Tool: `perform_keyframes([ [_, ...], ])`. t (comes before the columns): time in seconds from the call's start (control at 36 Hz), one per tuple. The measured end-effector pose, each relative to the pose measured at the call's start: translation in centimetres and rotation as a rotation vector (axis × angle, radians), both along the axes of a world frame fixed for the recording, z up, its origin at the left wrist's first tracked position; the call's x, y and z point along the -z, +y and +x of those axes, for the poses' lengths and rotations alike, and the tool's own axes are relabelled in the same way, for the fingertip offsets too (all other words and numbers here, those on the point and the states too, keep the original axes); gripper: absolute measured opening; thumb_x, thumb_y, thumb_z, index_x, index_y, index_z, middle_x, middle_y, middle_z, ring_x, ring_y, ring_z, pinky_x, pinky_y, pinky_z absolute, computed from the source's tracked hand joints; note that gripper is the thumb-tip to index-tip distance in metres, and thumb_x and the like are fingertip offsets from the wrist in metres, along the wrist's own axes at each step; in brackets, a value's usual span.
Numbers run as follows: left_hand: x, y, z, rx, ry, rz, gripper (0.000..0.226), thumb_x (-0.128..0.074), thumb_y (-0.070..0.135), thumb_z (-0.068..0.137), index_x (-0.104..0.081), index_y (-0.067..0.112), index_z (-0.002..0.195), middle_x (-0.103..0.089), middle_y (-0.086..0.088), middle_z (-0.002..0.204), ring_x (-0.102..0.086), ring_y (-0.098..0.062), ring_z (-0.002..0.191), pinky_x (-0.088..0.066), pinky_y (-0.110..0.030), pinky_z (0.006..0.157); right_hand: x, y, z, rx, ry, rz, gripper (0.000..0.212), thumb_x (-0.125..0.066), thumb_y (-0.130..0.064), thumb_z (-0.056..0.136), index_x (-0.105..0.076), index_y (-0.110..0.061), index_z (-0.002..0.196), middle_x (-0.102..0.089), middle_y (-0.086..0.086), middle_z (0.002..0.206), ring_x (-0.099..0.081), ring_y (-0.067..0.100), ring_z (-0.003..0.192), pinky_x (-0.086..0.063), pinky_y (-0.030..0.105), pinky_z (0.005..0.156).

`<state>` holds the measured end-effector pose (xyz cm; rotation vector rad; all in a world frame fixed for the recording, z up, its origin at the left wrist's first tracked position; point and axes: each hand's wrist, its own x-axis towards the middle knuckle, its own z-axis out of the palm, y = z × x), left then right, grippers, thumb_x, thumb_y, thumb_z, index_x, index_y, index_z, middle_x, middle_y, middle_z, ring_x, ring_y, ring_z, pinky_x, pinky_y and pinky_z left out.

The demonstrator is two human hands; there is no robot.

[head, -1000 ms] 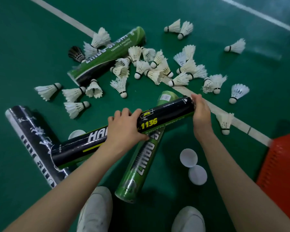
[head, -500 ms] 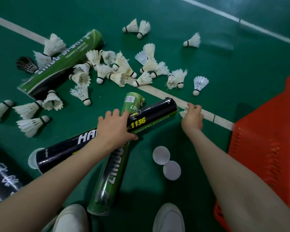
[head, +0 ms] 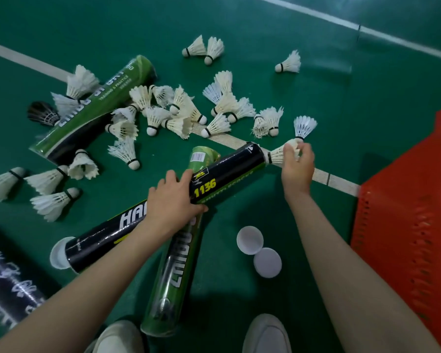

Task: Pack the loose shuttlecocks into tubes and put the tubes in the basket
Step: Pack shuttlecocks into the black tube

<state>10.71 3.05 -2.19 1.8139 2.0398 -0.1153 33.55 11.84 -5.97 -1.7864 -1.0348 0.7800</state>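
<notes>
My left hand [head: 173,197] grips a black tube marked 1136 [head: 229,171] around its middle, held slanted above the green floor. At the tube's open far end my right hand [head: 297,164] pinches a white shuttlecock [head: 279,155] by its feathers, cork end at the tube mouth. Several loose white shuttlecocks [head: 178,115] lie scattered beyond, with one black shuttlecock [head: 42,114] at the left. A green tube [head: 178,263] lies under the black one. The red basket [head: 407,225] stands at the right.
Another green tube [head: 94,108] lies among the shuttlecocks at the upper left. A black tube with white script [head: 8,284] lies at the lower left. Two white caps [head: 259,249] rest on the floor between my arms. My white shoes [head: 266,335] show at the bottom.
My right hand left the tube's end, picked up a shuttlecock from the white line and brought it to the tube mouth. The view swung right, showing more of the red basket.
</notes>
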Motion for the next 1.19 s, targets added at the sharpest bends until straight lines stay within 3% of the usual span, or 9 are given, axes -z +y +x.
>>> perform_keyframes([
  [0.19,-0.7,-0.7,-2.0,0.010,-0.033,0.083,0.088,-0.069,0.062,0.071,-0.028,0.031,0.142,-0.044,-0.003,0.119,-0.049,-0.026,0.112,-0.035,-0.039,0.096,-2.8,-0.9,-2.0,-0.216,0.316,-0.041,0.018,-0.046,-0.021,0.099,-0.046,-0.019,0.081,-0.045,-0.008,0.074,-0.041,0.003,0.062,-0.036,0.018,0.061],
  [0.25,-0.9,-0.9,-2.5,0.007,-0.049,0.108,0.088,-0.069,0.061,0.071,-0.028,0.032,0.143,-0.043,-0.002,0.121,-0.048,-0.024,0.113,-0.033,-0.039,0.098,-3.4,-1.1,-2.3,-0.286,0.313,-0.050,0.009,-0.045,-0.023,0.100,-0.049,-0.016,0.096,-0.050,-0.005,0.084,-0.046,0.006,0.074,-0.040,0.021,0.071],
  [0.36,-1.1,-1.4,-3.5,-0.020,-0.080,0.164,0.090,-0.070,0.061,0.070,-0.028,0.030,0.144,-0.043,-0.001,0.123,-0.047,-0.023,0.114,-0.030,-0.038,0.100,-4.1,-1.5,-2.6,-0.391,0.257,-0.069,0.040,-0.031,-0.037,0.104,-0.040,-0.020,0.139,-0.044,-0.004,0.140,-0.040,0.009,0.129,-0.029,0.028,0.110],
  [0.44,-1.0,-1.7,-4.0,-0.035,-0.088,0.177,0.091,-0.071,0.060,0.070,-0.028,0.030,0.145,-0.043,-0.002,0.123,-0.047,-0.023,0.114,-0.031,-0.039,0.099,-4.5,-1.7,-3.6,-0.488,0.201,-0.074,0.051,-0.022,-0.052,0.101,-0.036,-0.029,0.145,-0.036,-0.008,0.151,-0.030,0.009,0.139,-0.021,0.033,0.116],
  [0.56,-0.7,-1.9,-4.6,-0.046,-0.090,0.162,0.092,-0.072,0.060,0.069,-0.029,0.029,0.144,-0.043,-0.002,0.123,-0.047,-0.024,0.115,-0.030,-0.039,0.100,-5.1,-2.4,-6.3,-0.609,0.210,-0.098,0.054,-0.018,-0.044,0.102,-0.033,-0.019,0.148,-0.033,-0.007,0.152,-0.026,0.000,0.136,-0.018,0.014,0.107],
  [0.78,-0.4,-2.5,-6.2,-0.049,-0.019,0.142,0.089,-0.074,0.059,0.067,-0.032,0.033,0.140,-0.044,-0.001,0.122,-0.047,-0.023,0.113,-0.030,-0.039,0.101,-3.8,-3.6,-8.7,-0.540,0.290,-0.192,0.051,-0.021,-0.041,0.103,-0.035,-0.019,0.147,-0.036,-0.004,0.151,-0.030,0.008,0.138,-0.020,0.021,0.111],
  [0.92,-1.8,-2.7,-6.2,-0.014,0.002,0.142,0.087,-0.071,0.060,0.070,-0.030,0.031,0.141,-0.044,-0.002,0.123,-0.046,-0.024,0.115,-0.031,-0.039,0.099,-5.0,-3.3,-9.0,-0.494,0.197,-0.201,0.037,-0.038,-0.039,0.101,-0.052,-0.024,0.133,-0.053,-0.009,0.129,-0.045,0.006,0.119,-0.031,0.021,0.096],
  [1.06,-4.3,-2.2,-6.5,0.041,0.036,0.104,0.090,-0.065,0.068,0.071,-0.026,0.027,0.141,-0.043,-0.004,0.123,-0.048,-0.025,0.115,-0.039,-0.043,0.097,-7.5,-1.6,-9.7,-0.516,0.111,-0.188,0.032,-0.037,-0.040,0.101,-0.056,-0.024,0.121,-0.054,-0.007,0.111,-0.047,0.012,0.107,-0.034,0.027,0.087],
  [1.19,-6.2,0.8,-6.8,0.052,-0.012,-0.040,0.089,-0.065,0.068,0.071,-0.030,0.018,0.136,-0.044,-0.007,0.120,-0.053,-0.027,0.105,-0.049,-0.043,0.085,-8.9,2.0,-10.5,-0.476,0.149,-0.322,0.047,-0.026,-0.056,0.097,-0.055,-0.027,0.120,-0.051,-0.007,0.118,-0.045,0.016,0.114,-0.033,0.040,0.106],
])
